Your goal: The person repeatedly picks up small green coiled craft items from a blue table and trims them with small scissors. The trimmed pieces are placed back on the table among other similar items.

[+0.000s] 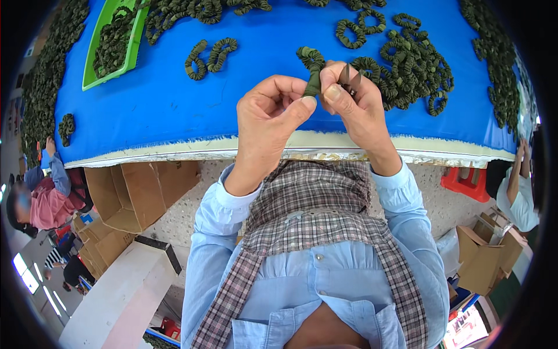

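A dark olive-green fabric piece (313,81), with a scrunched loop at its top and a smoother twisted lower part, is held upright above the blue table (174,104). My left hand (269,119) pinches its lower end between thumb and fingers. My right hand (357,110), beside it, is closed around small dark metal snips (346,75) with the blades pointing up; its thumb and forefinger are at the fabric piece, partly hiding their grip. A pile of similar scrunched loops (410,72) lies just right of my right hand, and a few loose ones (221,55) lie up to the left.
A green tray (104,80) of loops stands at upper left, with long heaps along both sides (35,99). Co-workers sit at far left (49,198) and far right (517,203). Cardboard boxes (122,198) and a red stool (465,186) are below the table edge.
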`<state>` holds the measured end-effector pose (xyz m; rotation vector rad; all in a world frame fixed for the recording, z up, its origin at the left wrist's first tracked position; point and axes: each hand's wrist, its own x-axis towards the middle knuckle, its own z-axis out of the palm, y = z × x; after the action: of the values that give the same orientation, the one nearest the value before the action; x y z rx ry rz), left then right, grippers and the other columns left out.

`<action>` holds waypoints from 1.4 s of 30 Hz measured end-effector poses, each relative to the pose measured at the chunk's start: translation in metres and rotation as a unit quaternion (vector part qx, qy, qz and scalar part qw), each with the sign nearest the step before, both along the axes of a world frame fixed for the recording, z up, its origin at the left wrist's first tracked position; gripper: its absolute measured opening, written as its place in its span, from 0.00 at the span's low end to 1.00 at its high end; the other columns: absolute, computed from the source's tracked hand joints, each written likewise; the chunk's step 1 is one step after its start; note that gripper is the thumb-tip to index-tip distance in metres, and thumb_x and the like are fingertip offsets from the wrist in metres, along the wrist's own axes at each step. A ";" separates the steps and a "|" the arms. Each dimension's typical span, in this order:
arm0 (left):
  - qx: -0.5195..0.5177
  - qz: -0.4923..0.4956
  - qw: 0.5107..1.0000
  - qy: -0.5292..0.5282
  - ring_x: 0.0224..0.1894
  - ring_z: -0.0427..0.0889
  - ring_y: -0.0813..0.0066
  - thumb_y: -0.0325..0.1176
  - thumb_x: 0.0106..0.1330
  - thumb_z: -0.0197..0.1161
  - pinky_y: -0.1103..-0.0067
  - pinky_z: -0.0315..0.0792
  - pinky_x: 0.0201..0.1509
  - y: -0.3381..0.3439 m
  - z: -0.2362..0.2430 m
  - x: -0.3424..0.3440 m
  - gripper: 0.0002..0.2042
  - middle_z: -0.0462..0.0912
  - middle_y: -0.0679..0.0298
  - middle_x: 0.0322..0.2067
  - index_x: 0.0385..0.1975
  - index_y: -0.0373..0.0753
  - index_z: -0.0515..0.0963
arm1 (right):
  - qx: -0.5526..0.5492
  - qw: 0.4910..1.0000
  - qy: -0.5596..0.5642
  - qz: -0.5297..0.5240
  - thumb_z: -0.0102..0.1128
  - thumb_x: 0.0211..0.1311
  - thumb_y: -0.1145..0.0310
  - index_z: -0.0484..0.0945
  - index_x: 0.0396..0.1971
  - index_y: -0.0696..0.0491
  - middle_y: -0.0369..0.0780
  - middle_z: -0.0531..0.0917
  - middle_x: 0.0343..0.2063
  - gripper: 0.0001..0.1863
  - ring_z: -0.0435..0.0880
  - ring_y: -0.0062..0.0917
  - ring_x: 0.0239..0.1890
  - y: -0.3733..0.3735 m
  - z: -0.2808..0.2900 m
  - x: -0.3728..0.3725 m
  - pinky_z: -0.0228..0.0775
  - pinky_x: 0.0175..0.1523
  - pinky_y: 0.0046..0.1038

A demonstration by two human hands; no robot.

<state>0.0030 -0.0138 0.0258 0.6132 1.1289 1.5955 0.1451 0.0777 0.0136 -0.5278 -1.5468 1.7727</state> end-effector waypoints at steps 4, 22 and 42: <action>0.008 0.018 1.000 -0.023 0.30 0.72 0.90 0.23 0.62 0.69 0.90 0.67 0.33 0.002 -0.006 -0.002 0.07 0.79 0.72 0.30 0.38 0.33 0.80 | -0.098 0.995 0.001 0.020 0.60 0.71 0.57 0.77 0.37 0.56 0.30 0.74 0.26 0.15 0.67 0.11 0.25 0.000 0.003 0.010 0.58 0.29 0.17; -0.003 0.001 0.994 -0.114 0.35 0.79 0.86 0.22 0.62 0.68 0.87 0.73 0.41 0.005 -0.008 -0.003 0.09 0.83 0.68 0.35 0.41 0.35 0.80 | 0.491 0.826 -0.107 -0.254 0.76 0.45 0.73 0.84 0.44 0.53 0.38 0.82 0.32 0.21 0.79 0.29 0.32 0.000 -0.004 0.005 0.72 0.34 0.28; -0.022 0.015 0.995 -0.091 0.32 0.76 0.88 0.21 0.60 0.70 0.89 0.71 0.39 0.006 -0.009 -0.003 0.09 0.82 0.70 0.32 0.39 0.36 0.81 | 0.635 0.702 -0.117 -0.301 0.75 0.43 0.70 0.86 0.40 0.49 0.30 0.81 0.31 0.19 0.78 0.22 0.29 0.008 -0.015 0.005 0.64 0.31 0.26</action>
<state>-0.0001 -0.0074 0.0169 0.4145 1.0377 1.6122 0.1496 0.0855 -0.0014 -0.4266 -2.0086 -0.0713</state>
